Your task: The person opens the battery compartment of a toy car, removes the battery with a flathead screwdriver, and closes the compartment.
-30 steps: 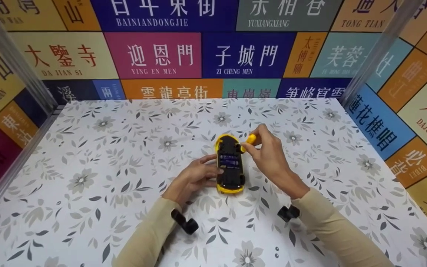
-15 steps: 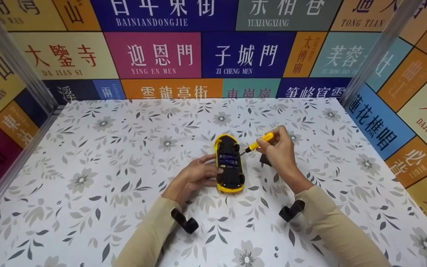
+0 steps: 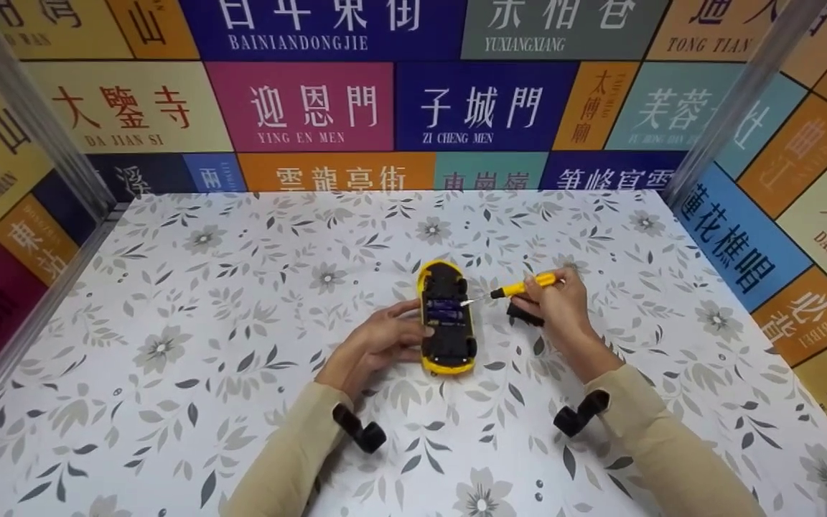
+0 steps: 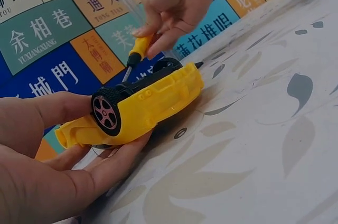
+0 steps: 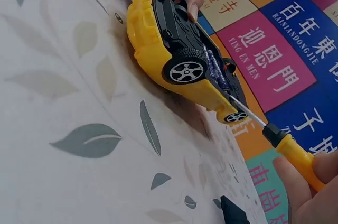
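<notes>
A yellow toy car [image 3: 446, 317] [image 4: 137, 105] [image 5: 179, 57] lies upside down on the flowered tablecloth, its black underside and blue batteries showing. My left hand [image 3: 377, 345] [image 4: 42, 155] grips its left side. My right hand [image 3: 561, 305] [image 4: 179, 2] pinches a small yellow-handled screwdriver [image 3: 525, 288] [image 5: 280, 142] [image 4: 138, 49], its metal tip pointing at the car's underside near the battery bay. A small black piece [image 3: 525, 314] lies under the right hand's fingers.
The tablecloth [image 3: 191, 301] covers the table, walled on three sides by coloured sign panels [image 3: 298, 108]. Metal posts [image 3: 33, 122] stand at the back corners. Black wrist camera mounts [image 3: 360, 429] sit on both sleeves.
My right hand has moved right and slightly nearer, swinging the screwdriver from upright to nearly level with its tip at the car's underside. The left hand and car have stayed put.
</notes>
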The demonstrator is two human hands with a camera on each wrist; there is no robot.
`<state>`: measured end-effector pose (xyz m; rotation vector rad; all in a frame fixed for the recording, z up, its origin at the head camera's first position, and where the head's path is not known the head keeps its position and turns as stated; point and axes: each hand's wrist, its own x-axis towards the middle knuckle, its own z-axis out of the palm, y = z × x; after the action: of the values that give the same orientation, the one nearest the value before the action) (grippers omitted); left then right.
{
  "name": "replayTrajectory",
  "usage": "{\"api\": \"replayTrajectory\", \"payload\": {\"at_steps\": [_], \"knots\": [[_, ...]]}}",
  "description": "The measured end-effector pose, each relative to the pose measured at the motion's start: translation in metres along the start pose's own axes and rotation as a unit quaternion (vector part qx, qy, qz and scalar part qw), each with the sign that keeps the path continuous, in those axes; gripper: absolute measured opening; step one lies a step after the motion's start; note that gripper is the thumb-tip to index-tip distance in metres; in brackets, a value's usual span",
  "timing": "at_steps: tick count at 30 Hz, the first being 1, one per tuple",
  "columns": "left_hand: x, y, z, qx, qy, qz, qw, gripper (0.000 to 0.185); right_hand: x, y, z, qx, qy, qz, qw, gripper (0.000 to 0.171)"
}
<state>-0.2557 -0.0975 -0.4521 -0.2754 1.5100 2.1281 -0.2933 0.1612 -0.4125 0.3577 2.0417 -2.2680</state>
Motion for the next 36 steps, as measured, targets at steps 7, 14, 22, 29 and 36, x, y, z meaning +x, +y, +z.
{"api": "replayTrajectory", "payload": {"at_steps": [7, 14, 22, 29, 36], "knots": [[-0.002, -0.001, 0.004, 0.001, 0.009, 0.001, 1.0000, 0.072, -0.026, -0.001, 0.017, -0.193, 0.019, -0.222, 0.956, 0.023], [-0.003, -0.003, 0.003, 0.003, 0.035, 0.002, 0.9994, 0.069, -0.040, 0.006, 0.036, -0.265, 0.033, -0.301, 0.916, 0.023], [-0.002, -0.002, 0.003, 0.005, 0.035, 0.002, 0.9994, 0.069, -0.014, 0.004, 0.026, -0.065, 0.023, -0.099, 0.993, 0.023], [0.001, -0.004, 0.000, -0.006, 0.011, -0.006, 0.9999, 0.068, 0.001, 0.009, 0.000, 0.055, 0.017, 0.055, 0.997, 0.018], [0.001, -0.002, -0.002, -0.009, -0.003, -0.001, 1.0000, 0.069, 0.008, 0.016, -0.007, 0.092, -0.009, 0.101, 0.991, 0.011]]}}
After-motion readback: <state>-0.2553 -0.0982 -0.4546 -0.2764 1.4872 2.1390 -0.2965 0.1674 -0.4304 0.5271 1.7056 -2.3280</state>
